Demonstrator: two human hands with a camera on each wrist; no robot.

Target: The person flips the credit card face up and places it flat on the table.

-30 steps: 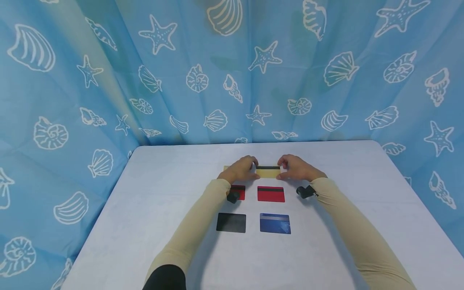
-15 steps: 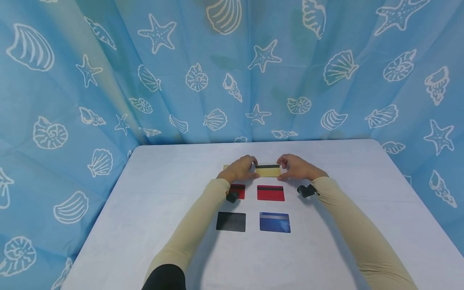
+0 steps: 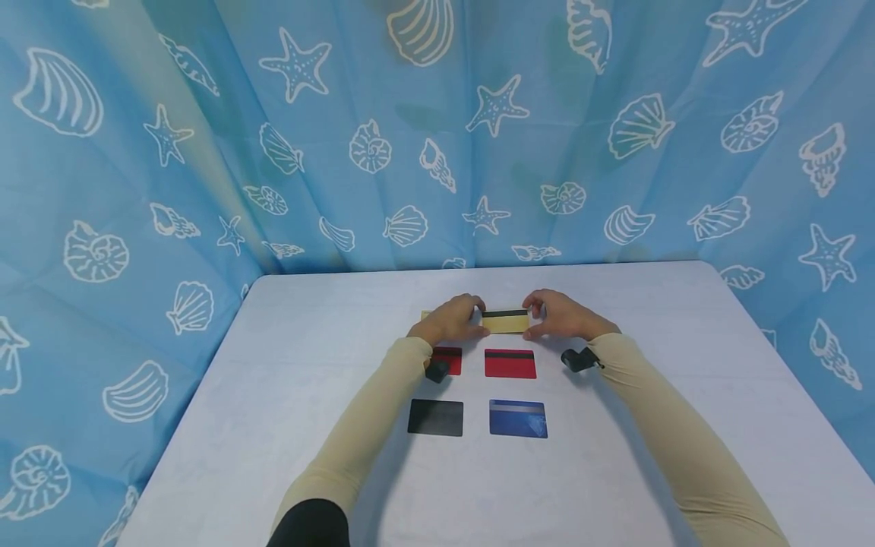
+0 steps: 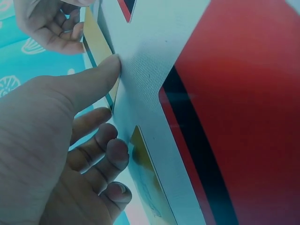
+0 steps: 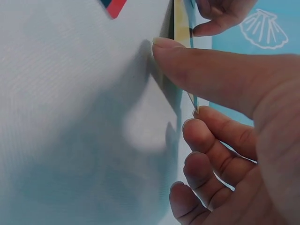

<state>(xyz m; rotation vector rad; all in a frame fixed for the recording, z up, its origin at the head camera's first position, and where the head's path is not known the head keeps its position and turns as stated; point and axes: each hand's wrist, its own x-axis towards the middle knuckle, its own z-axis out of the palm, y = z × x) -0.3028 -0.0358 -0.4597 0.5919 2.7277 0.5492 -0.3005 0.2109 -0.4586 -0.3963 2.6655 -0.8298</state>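
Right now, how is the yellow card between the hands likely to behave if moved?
The yellow card is probably stiff: it looks straight from left hand to right hand. It's likely light, looking thin nearly edge-on in the right wrist view. Held only at its ends, it may pivot if one side slips.

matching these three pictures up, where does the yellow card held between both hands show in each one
Head: right of and below centre, the yellow card between the left hand and right hand.
Left wrist: upper left, the yellow card slanting between both hands.
Right wrist: top, right of centre, the yellow card partly hidden by the right hand.
Shared landmark: blue shell-print curtain.
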